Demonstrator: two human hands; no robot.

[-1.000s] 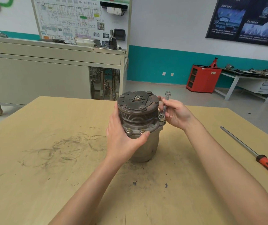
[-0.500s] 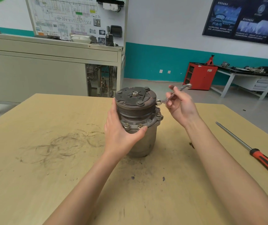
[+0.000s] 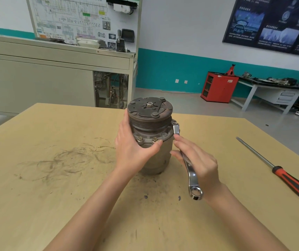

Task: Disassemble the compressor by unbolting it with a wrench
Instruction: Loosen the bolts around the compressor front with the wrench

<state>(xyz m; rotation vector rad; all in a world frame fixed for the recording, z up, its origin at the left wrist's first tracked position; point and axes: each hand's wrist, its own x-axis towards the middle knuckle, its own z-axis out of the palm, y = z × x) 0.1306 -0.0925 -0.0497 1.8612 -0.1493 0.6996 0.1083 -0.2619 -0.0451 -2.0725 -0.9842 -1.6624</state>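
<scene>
On the scuffed table (image 3: 36,196), left hand (image 3: 132,153) grips the compressor (image 3: 149,113), right hand (image 3: 203,165) holds the wrench (image 3: 191,176), screwdriver (image 3: 290,182) lying well right.

L hand (image 3: 132,154); R hand (image 3: 202,165); both bare; forearms (image 3: 85,205) uncovered.

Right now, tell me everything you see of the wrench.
The wrench is a double-ended ring spanner of polished silvery metal. It slants from the right flange of the compressor down toward the camera. The right hand grips its shank; the lower ring hangs free. Its upper end touches the flange; whether it sits on a bolt is unclear.
</scene>
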